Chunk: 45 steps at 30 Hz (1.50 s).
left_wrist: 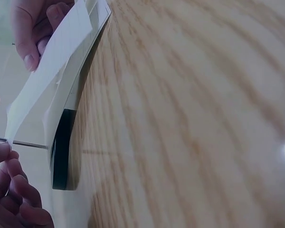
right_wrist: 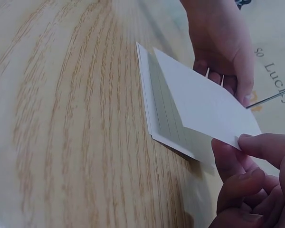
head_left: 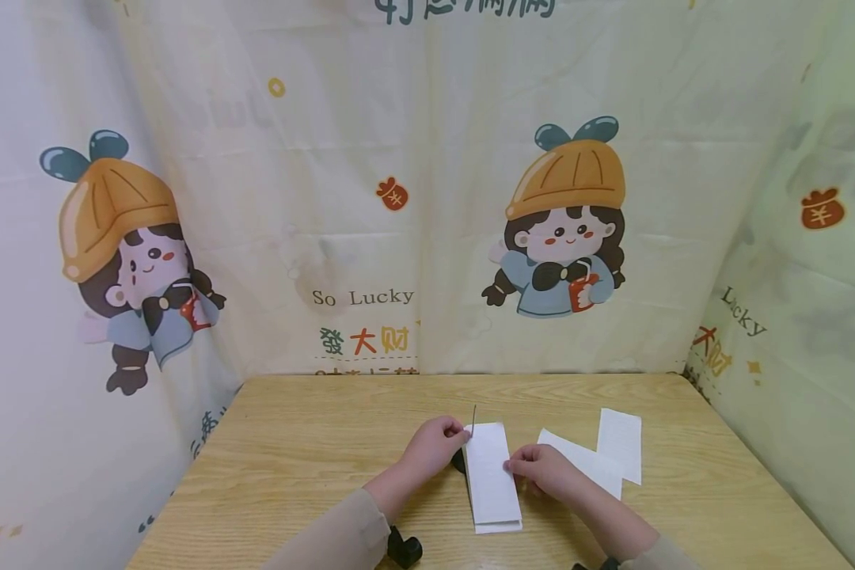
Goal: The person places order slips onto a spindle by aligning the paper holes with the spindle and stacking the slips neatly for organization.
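Above a table (head_left: 292,451), left fingers (head_left: 453,425) pinching white paper (head_left: 492,479) near one corner, right fingers (head_left: 524,455) pinching its edge

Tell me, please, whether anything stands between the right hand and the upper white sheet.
Nothing visible does: the right hand pinches the edge of the upper white sheet directly. The left hand pinches its far corner beside the metal rod, above the paper beneath.
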{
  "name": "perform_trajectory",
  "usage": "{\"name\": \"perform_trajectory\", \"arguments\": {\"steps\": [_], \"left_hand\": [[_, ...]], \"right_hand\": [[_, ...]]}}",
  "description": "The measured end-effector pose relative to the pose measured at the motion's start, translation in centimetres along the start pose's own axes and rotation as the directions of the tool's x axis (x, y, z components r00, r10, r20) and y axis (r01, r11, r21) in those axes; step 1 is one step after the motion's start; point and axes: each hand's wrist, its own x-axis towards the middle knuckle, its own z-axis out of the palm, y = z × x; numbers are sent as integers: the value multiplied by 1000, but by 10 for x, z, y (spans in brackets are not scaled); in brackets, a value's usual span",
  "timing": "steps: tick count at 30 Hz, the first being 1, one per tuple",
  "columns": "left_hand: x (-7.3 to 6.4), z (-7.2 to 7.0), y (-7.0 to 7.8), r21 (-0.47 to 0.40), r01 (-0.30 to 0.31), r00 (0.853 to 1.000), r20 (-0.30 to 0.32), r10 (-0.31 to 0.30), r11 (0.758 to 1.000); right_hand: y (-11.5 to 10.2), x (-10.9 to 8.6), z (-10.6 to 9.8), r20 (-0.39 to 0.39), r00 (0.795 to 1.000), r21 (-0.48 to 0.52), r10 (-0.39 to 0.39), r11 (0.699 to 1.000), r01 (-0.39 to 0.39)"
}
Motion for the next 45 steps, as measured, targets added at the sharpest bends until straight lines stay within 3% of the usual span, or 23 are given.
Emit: {"name": "perform_trajectory", "arguments": {"steps": [17, 24, 36, 45], "left_hand": [[2, 2, -6, 62, 14, 1000, 8, -14, 998], [1, 2, -5, 78, 30, 999, 11, -31, 996], [0, 2, -5, 130, -9, 1000, 14, 7, 992], [1, 3, -4, 175, 18, 999, 25, -22, 984]], "right_hand": [[-1, -2, 2, 30, 999, -51, -30, 998, 32], [0, -1, 4, -4, 1000, -114, -19, 993, 19], [-3, -2, 5, -15, 999, -228, -31, 973, 27], [-4, -1, 6, 1, 1000, -255, -30, 967, 29]]}}
